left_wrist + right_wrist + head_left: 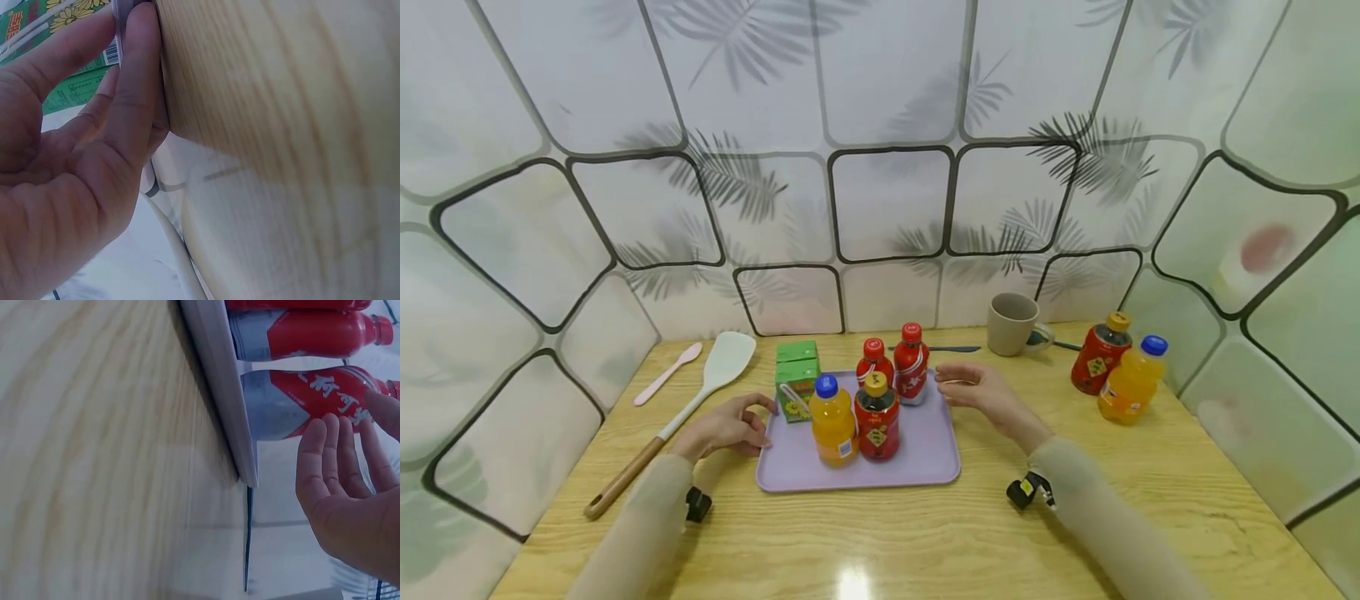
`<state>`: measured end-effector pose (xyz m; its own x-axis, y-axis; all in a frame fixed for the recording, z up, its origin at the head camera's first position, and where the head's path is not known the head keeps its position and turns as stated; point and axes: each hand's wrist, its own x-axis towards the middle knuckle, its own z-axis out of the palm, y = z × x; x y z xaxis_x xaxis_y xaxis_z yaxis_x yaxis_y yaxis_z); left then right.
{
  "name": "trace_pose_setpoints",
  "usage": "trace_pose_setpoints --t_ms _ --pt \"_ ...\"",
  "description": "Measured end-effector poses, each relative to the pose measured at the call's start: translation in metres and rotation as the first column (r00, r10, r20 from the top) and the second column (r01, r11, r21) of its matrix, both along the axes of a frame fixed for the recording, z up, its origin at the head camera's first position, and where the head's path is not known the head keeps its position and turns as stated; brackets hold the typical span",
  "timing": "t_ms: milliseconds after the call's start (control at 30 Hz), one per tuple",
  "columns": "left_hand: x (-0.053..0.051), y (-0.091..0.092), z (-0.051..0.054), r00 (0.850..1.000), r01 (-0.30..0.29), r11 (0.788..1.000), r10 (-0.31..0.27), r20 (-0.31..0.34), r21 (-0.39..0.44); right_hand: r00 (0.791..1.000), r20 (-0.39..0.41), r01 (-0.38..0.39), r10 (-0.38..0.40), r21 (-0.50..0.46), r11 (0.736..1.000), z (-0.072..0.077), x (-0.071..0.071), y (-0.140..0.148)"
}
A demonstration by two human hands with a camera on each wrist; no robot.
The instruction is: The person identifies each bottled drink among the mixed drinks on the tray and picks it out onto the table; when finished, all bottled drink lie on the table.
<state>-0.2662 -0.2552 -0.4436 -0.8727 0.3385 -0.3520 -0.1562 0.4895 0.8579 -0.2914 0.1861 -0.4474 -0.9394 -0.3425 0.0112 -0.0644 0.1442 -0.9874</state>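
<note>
A lilac tray (921,462) lies on the table. On it stand an orange juice bottle (833,425) with a blue cap, a dark drink bottle (877,427) with a red label and yellow cap, two red bottles (912,367) and green drink cartons (797,387). My left hand (726,429) pinches the tray's left rim between thumb and fingers, beside the cartons. Off the tray's right edge, my right hand (981,398) is held with fingers loosely extended near the rear red bottle (284,403). Whether its fingertips touch that bottle, I cannot tell.
To the left lie a white spatula (726,362) with a wooden handle and a pink spoon (668,373). A beige mug (1011,325) and a dark utensil (955,349) sit behind. At right stand another dark drink bottle (1099,358) and orange juice bottle (1131,387).
</note>
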Motion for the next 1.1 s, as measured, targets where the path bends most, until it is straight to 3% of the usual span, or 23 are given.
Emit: trace_pose_setpoints --t_ms 167,400,567,867,1100 --pt "0.0 0.0 0.0 1.0 -0.004 1.0 0.004 0.0 -0.007 0.995 -0.048 0.088 -0.086 0.041 0.995 0.004 -0.003 -0.015" --pt "-0.001 -0.001 0.0 1.0 -0.001 1.0 0.001 0.005 -0.005 0.98 -0.05 0.192 -0.193 -0.021 0.981 0.01 -0.007 -0.031" --pt "-0.001 -0.001 -0.001 1.0 0.001 1.0 -0.001 0.005 -0.004 0.98 -0.063 0.187 -0.191 -0.062 0.98 0.012 -0.011 -0.038" --pt "-0.002 -0.002 -0.003 1.0 -0.001 1.0 0.001 0.017 -0.003 0.98 -0.129 0.145 -0.151 -0.053 0.988 0.009 -0.021 -0.046" --pt "-0.002 0.0 -0.002 1.0 -0.004 1.0 0.004 0.01 -0.006 0.979 -0.112 0.166 -0.173 -0.067 0.984 0.007 -0.022 -0.054"
